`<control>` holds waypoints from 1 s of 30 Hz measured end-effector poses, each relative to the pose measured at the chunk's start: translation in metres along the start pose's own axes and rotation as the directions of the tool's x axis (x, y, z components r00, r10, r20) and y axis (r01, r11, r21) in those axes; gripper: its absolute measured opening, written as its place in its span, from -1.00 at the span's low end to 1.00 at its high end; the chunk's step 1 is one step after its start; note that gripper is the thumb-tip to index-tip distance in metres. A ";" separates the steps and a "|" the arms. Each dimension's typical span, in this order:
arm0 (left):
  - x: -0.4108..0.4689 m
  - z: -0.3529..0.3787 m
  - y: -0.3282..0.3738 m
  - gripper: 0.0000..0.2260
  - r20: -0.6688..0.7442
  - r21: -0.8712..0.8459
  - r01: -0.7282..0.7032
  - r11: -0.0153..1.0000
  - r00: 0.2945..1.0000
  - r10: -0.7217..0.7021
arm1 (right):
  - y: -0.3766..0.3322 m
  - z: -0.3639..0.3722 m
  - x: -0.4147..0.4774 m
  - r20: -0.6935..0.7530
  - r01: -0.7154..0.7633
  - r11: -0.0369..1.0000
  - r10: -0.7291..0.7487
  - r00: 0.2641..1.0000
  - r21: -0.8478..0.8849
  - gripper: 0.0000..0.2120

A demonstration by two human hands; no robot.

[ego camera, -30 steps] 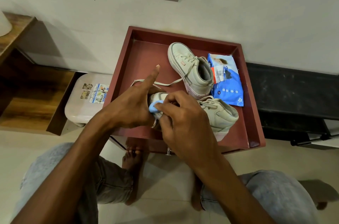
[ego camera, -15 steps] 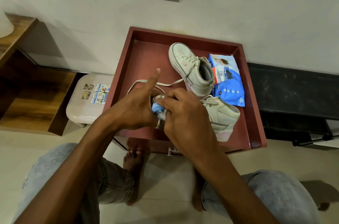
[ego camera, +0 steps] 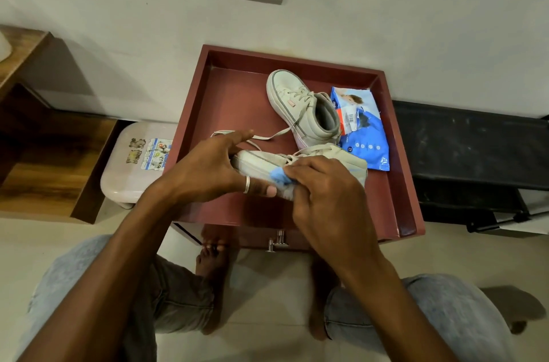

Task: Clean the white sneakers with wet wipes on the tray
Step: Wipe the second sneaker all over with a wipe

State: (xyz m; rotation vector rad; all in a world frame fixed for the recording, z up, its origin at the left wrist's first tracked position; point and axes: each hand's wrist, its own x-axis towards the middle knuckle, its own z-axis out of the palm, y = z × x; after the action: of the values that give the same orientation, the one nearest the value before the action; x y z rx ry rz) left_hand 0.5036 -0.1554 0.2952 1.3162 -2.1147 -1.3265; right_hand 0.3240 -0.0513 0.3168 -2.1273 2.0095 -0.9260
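Sneaker (ego camera: 263, 160) gripped by left hand (ego camera: 208, 173); right hand (ego camera: 323, 197) seemingly pinches blue wipe (ego camera: 279, 177).

The left hand (ego camera: 208, 171) wears one plain silver ring (ego camera: 246, 184) on its thumb, a narrow band set close to the knuckle. The thumbnail beyond the ring is short and pale pink. Both forearms are bare from the wrists of the left hand and the right hand (ego camera: 326, 204) back to the edge of the view. Below the hands, the legs are in faded light blue jeans (ego camera: 74, 278), washed almost grey over the knees. Beneath the left hand, the jeans leg shows a stitched seam and darker creased folds. One bare foot (ego camera: 212, 269) shows below the left hand and the other foot (ego camera: 318, 326) below the right hand.
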 end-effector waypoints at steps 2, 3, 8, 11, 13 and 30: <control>0.000 0.000 0.002 0.02 -0.010 -0.025 0.001 1.000 1.000 -0.001 | 0.000 0.001 0.001 -0.040 -0.034 0.999 0.033 0.999 -0.013 -0.78; 0.000 0.001 0.002 -0.03 -0.008 -0.046 -0.003 0.999 1.000 0.003 | -0.004 0.004 0.002 -0.049 -0.029 1.000 0.029 0.998 -0.006 -0.77; -0.003 0.002 0.002 -0.51 0.015 -0.066 -0.084 0.994 0.996 0.085 | -0.025 0.019 0.001 0.071 0.099 0.995 -0.097 0.993 -0.027 -0.69; -0.005 -0.001 0.006 -0.51 0.039 -0.113 -0.076 0.991 0.996 0.081 | -0.007 0.010 0.001 0.081 0.049 0.998 -0.045 0.996 -0.045 -0.77; -0.004 -0.002 0.008 -0.47 0.033 -0.123 -0.062 0.990 0.997 0.067 | 0.007 0.002 -0.001 0.046 -0.018 0.996 0.022 0.999 -0.086 -0.81; -0.002 0.000 0.007 -0.44 0.040 -0.118 -0.043 0.992 0.998 0.048 | 0.012 -0.002 -0.002 -0.001 -0.066 0.994 0.066 0.998 -0.083 -0.85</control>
State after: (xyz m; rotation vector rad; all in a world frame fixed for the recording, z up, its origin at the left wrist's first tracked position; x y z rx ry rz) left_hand 0.5010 -0.1531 0.3011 1.1956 -2.0479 -1.4482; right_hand 0.3129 -0.0508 0.3121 -2.0863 2.1394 -0.8456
